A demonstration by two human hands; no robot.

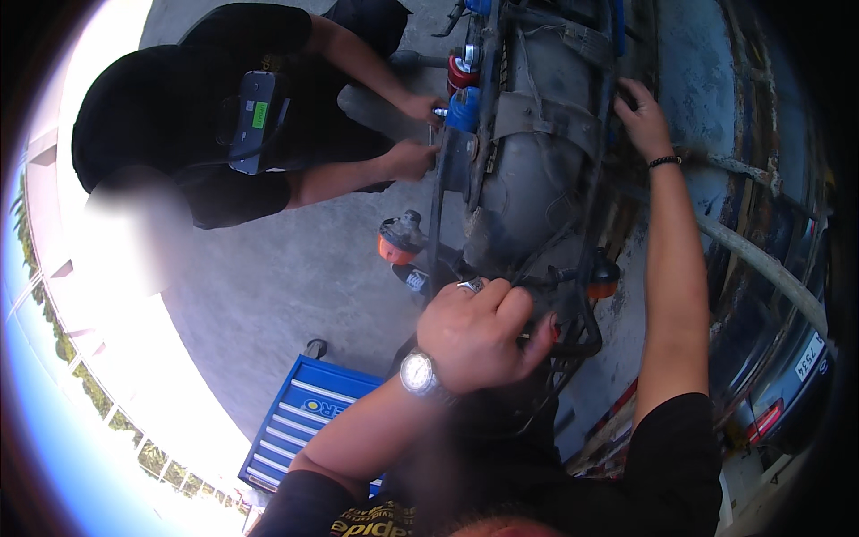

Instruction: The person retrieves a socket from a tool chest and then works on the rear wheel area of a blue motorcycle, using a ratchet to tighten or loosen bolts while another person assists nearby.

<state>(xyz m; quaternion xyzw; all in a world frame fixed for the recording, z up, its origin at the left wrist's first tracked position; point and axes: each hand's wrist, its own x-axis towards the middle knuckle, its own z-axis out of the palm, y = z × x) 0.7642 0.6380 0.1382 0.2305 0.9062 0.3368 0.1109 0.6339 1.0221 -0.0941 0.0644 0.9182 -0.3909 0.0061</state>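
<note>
"Since the stripped motorcycle tail [532,183] runs out ahead of you, with a co-worker [201,166] bent at its left side, your part looks like steadying it."

"Then mind your footing: the blue tool cabinet [300,416] stands to your left, so keep that elbow free."

"Watch the blue part [463,109], probably of a shock absorber, where the co-worker is busy; brace against any push that comes from there."

"You have your hands well apart, which should resist twisting. Your right hand [644,121] rests along the tail's right edge, fingers bent; whether it grips, I cannot tell."

"Your left hand [479,331] is curled into a fist over the near end. What it closes on is hidden, so check that it wraps something solid, not the orange indicator [604,283] just beside."

"And leave the slim metal tool [439,113] at the co-worker's fingers its room: press evenly, without jerks."
</note>
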